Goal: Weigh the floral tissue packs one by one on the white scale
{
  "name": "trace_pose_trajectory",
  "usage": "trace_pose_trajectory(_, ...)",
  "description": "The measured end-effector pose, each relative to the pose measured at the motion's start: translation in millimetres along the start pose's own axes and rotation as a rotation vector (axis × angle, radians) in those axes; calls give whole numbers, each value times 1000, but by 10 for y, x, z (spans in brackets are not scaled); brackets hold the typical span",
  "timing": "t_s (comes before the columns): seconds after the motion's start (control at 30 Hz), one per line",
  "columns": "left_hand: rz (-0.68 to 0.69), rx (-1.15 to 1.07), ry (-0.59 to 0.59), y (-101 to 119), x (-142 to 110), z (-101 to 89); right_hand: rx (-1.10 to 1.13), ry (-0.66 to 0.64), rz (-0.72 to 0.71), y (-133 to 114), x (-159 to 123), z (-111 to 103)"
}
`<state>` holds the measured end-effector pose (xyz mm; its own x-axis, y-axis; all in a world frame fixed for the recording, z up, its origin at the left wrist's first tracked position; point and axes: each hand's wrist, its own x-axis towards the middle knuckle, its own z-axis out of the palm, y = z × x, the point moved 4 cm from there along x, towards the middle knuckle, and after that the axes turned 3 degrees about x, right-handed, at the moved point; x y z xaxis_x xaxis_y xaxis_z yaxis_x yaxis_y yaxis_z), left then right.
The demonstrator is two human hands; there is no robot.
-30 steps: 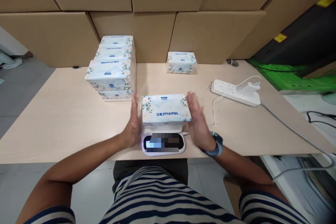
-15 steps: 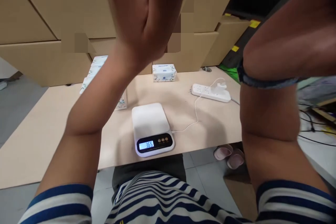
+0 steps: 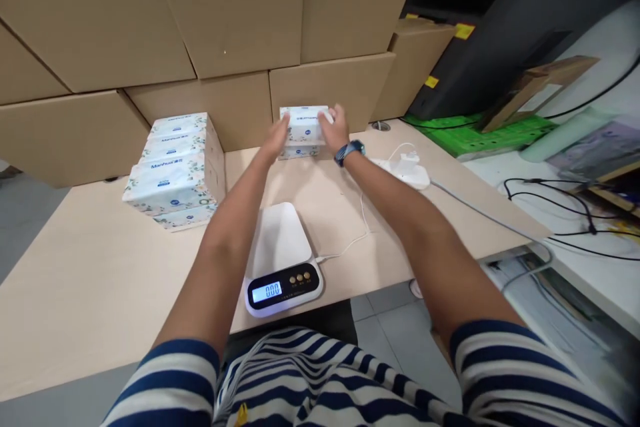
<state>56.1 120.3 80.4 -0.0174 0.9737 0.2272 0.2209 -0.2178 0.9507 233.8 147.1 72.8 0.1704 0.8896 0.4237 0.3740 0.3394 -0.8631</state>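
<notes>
Cardboard boxes (image 3: 330,83) line the back of the pale surface (image 3: 95,280). Just in front of them, both hands grip one tissue pack: the left hand (image 3: 277,138) presses its left end, the right hand (image 3: 336,133) its right end, thumbs toward the wearer. This upper pack (image 3: 305,121) sits directly above a lower pack (image 3: 299,152) on the surface; whether its full weight rests there, I cannot tell.

For a tidy placement, pressure should be equal from both sides and light, since the soft wrapping would likely crease under a hard squeeze. Keeping the pack level, with its edges matched to those beneath, should help it sit squarely; letting go with both hands together would avoid skewing it.

Nearer the wearer, the scale (image 3: 280,240) reads 0.00. Its white cable (image 3: 345,251) passes below the right forearm, which calls for care when drawing back.
</notes>
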Motion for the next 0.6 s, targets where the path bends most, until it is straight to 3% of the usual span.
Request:
trace_pose_trajectory(0.07,-55,-2,12,-364,17,13,17,-20,39,227,-67,129)
trace_pose_trajectory(0.17,-56,18,37,-574,52,-28,39,-93,-48,391,-40,218)
trace_pose_trajectory(0.33,-61,96,45,-559,133,-101,-48,-78,35,512,102,222)
trace_pose_trajectory(0.6,-57,140,180,-604,110,-149,-149,-114,123,538,-58,296)
